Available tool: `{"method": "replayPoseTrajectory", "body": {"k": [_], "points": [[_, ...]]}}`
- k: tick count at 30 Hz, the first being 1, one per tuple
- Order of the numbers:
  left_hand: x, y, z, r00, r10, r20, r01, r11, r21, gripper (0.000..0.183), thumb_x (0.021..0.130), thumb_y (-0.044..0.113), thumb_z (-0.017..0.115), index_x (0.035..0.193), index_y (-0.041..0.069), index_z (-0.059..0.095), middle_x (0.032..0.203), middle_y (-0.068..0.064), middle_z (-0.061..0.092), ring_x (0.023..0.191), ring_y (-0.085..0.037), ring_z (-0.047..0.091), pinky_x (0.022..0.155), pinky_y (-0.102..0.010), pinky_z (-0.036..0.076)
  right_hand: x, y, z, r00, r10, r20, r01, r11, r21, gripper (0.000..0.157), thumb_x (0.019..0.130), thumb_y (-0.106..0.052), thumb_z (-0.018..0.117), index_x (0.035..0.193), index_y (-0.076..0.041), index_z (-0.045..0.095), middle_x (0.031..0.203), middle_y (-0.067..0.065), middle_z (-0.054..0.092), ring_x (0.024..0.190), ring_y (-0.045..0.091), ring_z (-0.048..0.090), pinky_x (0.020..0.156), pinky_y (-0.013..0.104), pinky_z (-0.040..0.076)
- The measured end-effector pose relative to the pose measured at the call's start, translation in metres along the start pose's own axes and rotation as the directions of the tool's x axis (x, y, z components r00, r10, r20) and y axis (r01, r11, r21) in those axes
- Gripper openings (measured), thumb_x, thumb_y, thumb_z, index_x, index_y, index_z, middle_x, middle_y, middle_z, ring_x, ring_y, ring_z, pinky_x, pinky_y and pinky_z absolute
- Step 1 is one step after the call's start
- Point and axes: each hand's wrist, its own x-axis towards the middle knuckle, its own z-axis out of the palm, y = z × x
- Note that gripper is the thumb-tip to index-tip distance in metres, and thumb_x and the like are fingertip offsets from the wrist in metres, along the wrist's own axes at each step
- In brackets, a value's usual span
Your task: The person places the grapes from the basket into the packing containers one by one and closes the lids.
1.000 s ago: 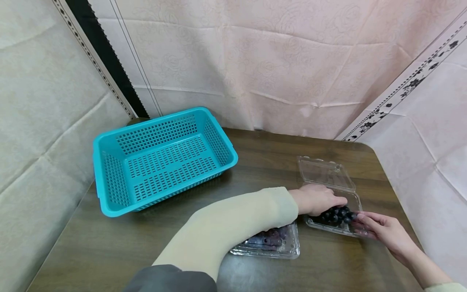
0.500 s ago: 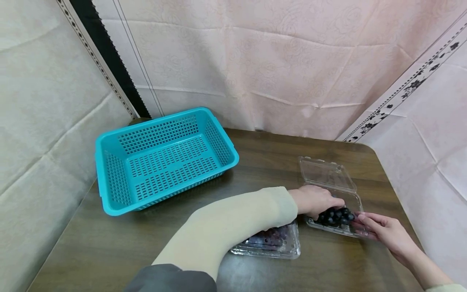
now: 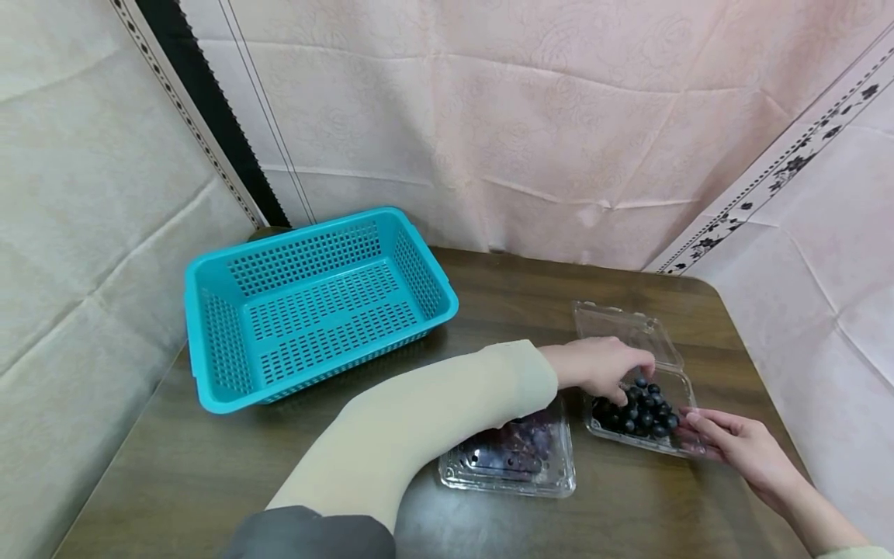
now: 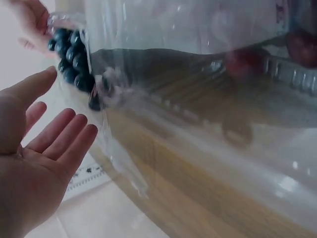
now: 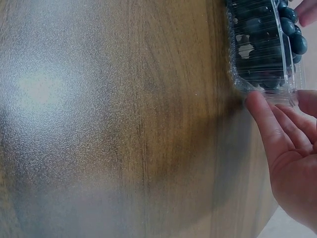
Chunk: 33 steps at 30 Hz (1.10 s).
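A hinged clear plastic clamshell box (image 3: pixel 632 441) lies with its lid (image 3: pixel 625 326) folded back at the table's right. Inside it sits a bunch of black grapes (image 3: pixel 646 413). My left hand (image 3: pixel 606 365) is just over the far left side of the grapes; in the left wrist view its thumb (image 4: pixel 29 89) and fingers are spread apart around nothing. The near right corner of the box is pinched between thumb and fingers of my right hand (image 3: pixel 743 442), as the right wrist view (image 5: pixel 292 163) also shows.
Under my left forearm lies a second clear box (image 3: pixel 555 466), lid down, with purple-red fruit inside. A turquoise perforated basket (image 3: pixel 447 303) stands at the left back of the wooden table (image 3: pixel 209 481). Pale cloth (image 3: pixel 489 140) hangs behind and at both sides.
My left hand has lifted off the grapes and shifted slightly back, uncovering more of the bunch. My right hand stays at the box's corner.
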Motion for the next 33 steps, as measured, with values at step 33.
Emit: {"method": "replayPoseTrajectory", "body": {"k": [33], "points": [[-0.006,-0.052,-0.028,0.815,-0.565,0.129,0.436,0.450,-0.779,0.063,0.102,0.050,0.070,0.151,0.011,0.058,0.125,-0.007,0.072,0.108,-0.024,0.074,0.087,-0.035,0.064,-0.001,0.000,0.001,1.000,0.008,-0.002,-0.008,1.000,-0.022,0.051,0.114,-0.018,0.054,0.141,0.025,0.050,0.111,-0.011,0.080,0.102,0.006,0.076,0.082,0.027,0.064]]}}
